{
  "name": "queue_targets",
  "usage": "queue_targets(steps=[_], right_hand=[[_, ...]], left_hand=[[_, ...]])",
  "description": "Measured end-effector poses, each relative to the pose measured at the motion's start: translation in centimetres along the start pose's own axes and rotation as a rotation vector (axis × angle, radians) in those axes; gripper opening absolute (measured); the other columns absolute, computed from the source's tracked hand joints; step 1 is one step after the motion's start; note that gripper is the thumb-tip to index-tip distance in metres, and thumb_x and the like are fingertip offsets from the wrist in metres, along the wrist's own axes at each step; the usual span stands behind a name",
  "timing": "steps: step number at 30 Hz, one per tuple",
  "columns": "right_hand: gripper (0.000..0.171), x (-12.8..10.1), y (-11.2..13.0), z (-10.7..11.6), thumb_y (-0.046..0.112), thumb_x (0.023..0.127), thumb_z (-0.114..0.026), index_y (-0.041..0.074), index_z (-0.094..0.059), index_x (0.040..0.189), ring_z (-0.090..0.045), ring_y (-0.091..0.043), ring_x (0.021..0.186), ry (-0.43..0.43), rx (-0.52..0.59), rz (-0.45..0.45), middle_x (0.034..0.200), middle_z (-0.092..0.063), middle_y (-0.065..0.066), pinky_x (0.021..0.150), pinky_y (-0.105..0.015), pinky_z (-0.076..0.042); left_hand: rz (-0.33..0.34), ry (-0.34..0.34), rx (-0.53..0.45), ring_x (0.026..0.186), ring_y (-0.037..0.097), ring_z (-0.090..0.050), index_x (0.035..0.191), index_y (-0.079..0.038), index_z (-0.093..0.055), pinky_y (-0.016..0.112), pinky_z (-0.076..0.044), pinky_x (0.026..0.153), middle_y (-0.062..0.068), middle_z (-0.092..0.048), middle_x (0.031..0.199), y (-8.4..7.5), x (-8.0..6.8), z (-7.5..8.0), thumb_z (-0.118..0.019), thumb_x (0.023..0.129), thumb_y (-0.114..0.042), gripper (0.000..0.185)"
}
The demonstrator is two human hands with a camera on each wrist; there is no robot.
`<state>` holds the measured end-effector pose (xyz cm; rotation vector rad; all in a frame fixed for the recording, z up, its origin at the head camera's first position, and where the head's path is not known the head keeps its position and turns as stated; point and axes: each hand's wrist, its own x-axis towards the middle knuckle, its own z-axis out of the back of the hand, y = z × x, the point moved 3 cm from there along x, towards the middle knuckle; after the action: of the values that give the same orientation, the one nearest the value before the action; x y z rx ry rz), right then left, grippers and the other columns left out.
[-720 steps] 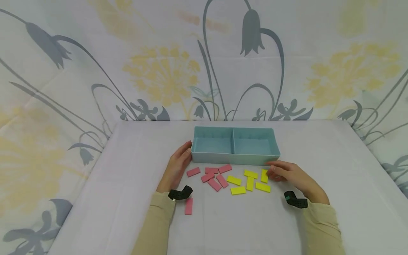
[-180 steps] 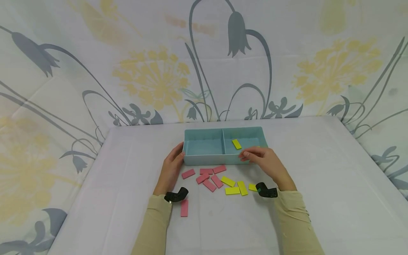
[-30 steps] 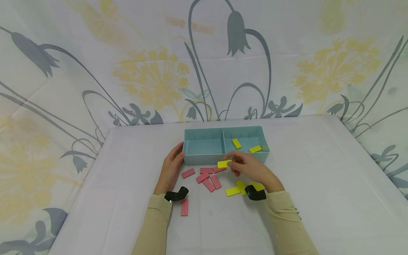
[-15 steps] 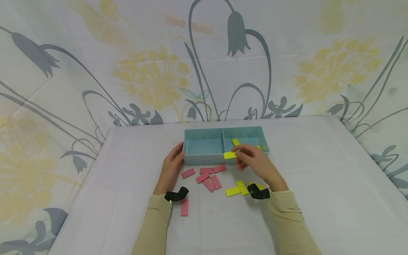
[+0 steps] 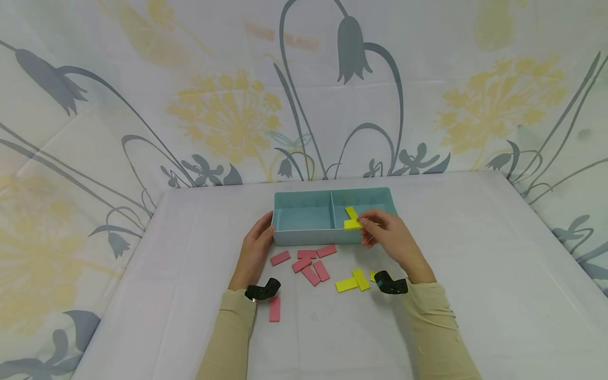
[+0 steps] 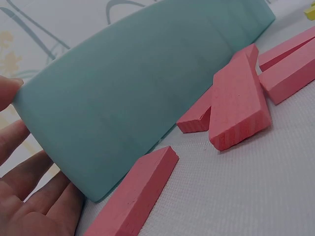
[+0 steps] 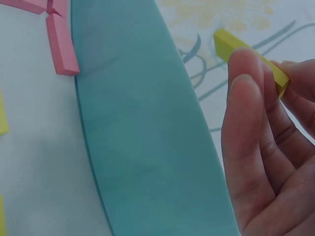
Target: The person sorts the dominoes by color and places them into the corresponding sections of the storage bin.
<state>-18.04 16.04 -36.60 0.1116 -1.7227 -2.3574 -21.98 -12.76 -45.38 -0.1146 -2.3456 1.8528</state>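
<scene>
Right hand point(image 5: 394, 240) fingers point(image 7: 246, 88) are pinching a yellow block point(image 5: 352, 224) by one end — holding it over the right compartment of the teal tray point(image 5: 304, 237). Grip is shallow; the block could be slipping out or clipping the near wall. Left hand point(image 5: 255, 250), fingers straight, is resting against the tray's 9 o'clock end. Pink blocks point(image 5: 309, 262) are lying on the table point(image 5: 475, 274) at the tray's 6 o'clock.

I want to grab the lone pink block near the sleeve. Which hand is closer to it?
Left. The left hand rests at the teal tray's left end, just above the lone pink rectangular block. The right hand is farther, over the tray.
</scene>
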Motion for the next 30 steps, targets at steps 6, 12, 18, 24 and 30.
queue_targets(steps=[6,12,18,24,30], right_hand=[[0.027,0.6,-1.7,0.6,0.024,0.091,-0.052,0.004,-0.055,0.107,-0.058,-0.036,0.07,-0.057,-0.086,-0.027,0.086,-0.058,-0.017,0.065,-0.04,-0.051],[0.033,1.0,-3.1,1.0,0.033,0.089,-0.053,0.008,-0.055,0.11,-0.061,-0.03,0.071,-0.088,-0.13,-0.051,0.092,-0.059,-0.012,0.063,-0.034,-0.052],[0.032,1.0,-3.5,1.0,0.031,0.09,-0.052,0.01,-0.053,0.114,-0.064,-0.03,0.072,-0.099,-0.133,-0.101,0.105,-0.057,-0.012,0.061,-0.031,-0.052],[0.03,1.1,-3.8,1.0,0.029,0.091,-0.052,0.012,-0.052,0.116,-0.064,-0.03,0.071,-0.123,-0.139,-0.12,0.111,-0.055,-0.01,0.06,-0.031,-0.052],[0.029,1.1,-4.2,0.7,0.025,0.092,-0.05,0.012,-0.051,0.117,-0.064,-0.03,0.071,-0.125,-0.141,-0.132,0.112,-0.053,-0.01,0.06,-0.033,-0.052]], left_hand=[[0.0,-0.004,-0.006,0.13,0.02,-0.027,0.138,-0.01,-0.033,0.031,-0.025,0.103,0.007,-0.029,0.142,0.1,0.0,0.1,-0.051,0.091,-0.025,0.052],[-0.002,-0.011,0.002,0.129,0.02,-0.028,0.137,-0.011,-0.035,0.031,-0.026,0.102,0.006,-0.031,0.142,0.0,0.0,0.1,-0.052,0.09,-0.028,0.053],[-0.005,-0.008,0.005,0.129,0.021,-0.029,0.137,-0.011,-0.035,0.032,-0.027,0.102,0.006,-0.031,0.141,0.0,0.0,0.1,-0.052,0.09,-0.027,0.053],[-0.005,-0.009,0.011,0.129,0.021,-0.029,0.137,-0.011,-0.035,0.032,-0.027,0.102,0.006,-0.031,0.141,0.1,0.1,0.1,-0.052,0.091,-0.026,0.052],[-0.002,-0.003,0.005,0.129,0.021,-0.029,0.137,-0.01,-0.034,0.033,-0.026,0.103,0.007,-0.031,0.142,0.1,0.1,0.2,-0.052,0.091,-0.026,0.052]])
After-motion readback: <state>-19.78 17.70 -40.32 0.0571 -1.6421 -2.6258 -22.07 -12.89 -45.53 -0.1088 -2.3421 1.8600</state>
